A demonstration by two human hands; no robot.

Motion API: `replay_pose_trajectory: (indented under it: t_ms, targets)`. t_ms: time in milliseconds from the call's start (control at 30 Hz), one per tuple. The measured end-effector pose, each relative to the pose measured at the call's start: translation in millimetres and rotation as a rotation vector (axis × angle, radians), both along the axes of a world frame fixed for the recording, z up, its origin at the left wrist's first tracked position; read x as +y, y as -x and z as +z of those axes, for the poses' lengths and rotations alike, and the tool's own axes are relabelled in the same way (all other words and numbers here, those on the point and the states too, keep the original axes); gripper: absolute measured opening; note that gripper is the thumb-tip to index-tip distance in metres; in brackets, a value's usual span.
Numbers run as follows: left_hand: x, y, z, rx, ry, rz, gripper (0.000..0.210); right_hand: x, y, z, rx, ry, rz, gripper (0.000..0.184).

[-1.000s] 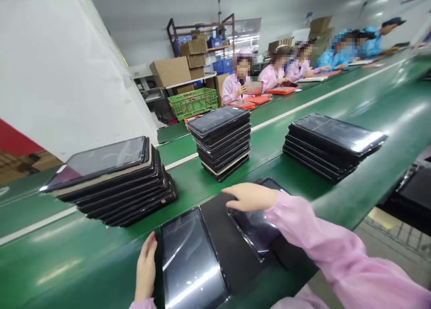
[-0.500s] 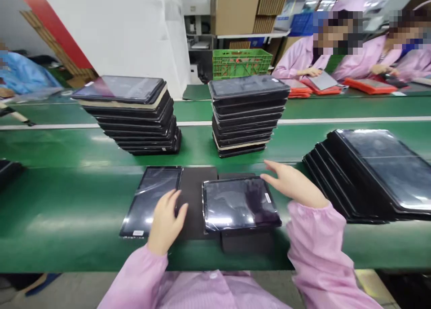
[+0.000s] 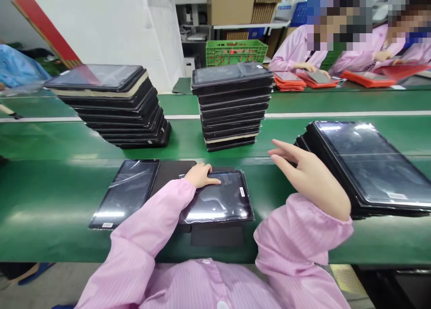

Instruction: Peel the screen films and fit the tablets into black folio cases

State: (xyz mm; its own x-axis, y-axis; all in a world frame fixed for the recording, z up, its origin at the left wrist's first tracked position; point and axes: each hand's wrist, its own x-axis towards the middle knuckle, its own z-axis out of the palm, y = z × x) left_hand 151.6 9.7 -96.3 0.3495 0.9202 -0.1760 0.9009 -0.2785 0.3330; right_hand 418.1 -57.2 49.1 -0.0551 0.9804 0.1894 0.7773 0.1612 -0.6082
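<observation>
My left hand (image 3: 202, 175) lies on the far left part of a dark tablet (image 3: 218, 201) with a small white label. Its thumb is stretched over the glass, and the other fingertips are partly hidden at the far edge. Under this tablet are dark flat covers (image 3: 217, 235). Another tablet (image 3: 126, 192) lies to the left, beside my left sleeve. My right hand (image 3: 310, 176) hovers with thumb and fingers apart and nothing in it. It is nearest to the leaning stack of tablets (image 3: 377, 165) on the right.
Two tall stacks of dark tablets, left (image 3: 114, 113) and middle (image 3: 232, 109), stand farther back on the green bench (image 3: 43, 201). Behind are a green crate (image 3: 235, 52) and red-edged flat items (image 3: 368, 79). Co-workers in pink sit at the far right.
My left hand has moved right, from the left tablet onto the middle one. My right hand has left that tablet's corner and shifted right, towards the leaning stack. The view has shifted slightly.
</observation>
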Motion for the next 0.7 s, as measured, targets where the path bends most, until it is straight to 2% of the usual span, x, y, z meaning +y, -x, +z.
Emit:
replay_pose_trajectory:
  t_ms: [200,333,467,600,700]
  targets:
    - [11,0,-0.2,0.006,-0.004,-0.065,0.061,-15,-20,4.1,0.058,-0.018,-0.083,0.050]
    - [4,-6,0.9,0.038,-0.059,-0.055,0.063,-21,-24,6.0,0.087,-0.024,-0.137,0.052]
    - [-6,-7,-4.2,0.063,-0.107,-0.014,0.066,-27,-21,9.8,0.056,-0.057,-0.194,0.052]
    - [-14,-3,-13.1,-0.036,-0.252,-0.006,0.055,-31,-20,9.1,0.047,-0.121,-0.183,0.050]
    - [-16,-2,-15.9,-0.095,-0.299,-0.008,0.052,-34,-24,5.3,-0.029,-0.166,-0.167,0.047]
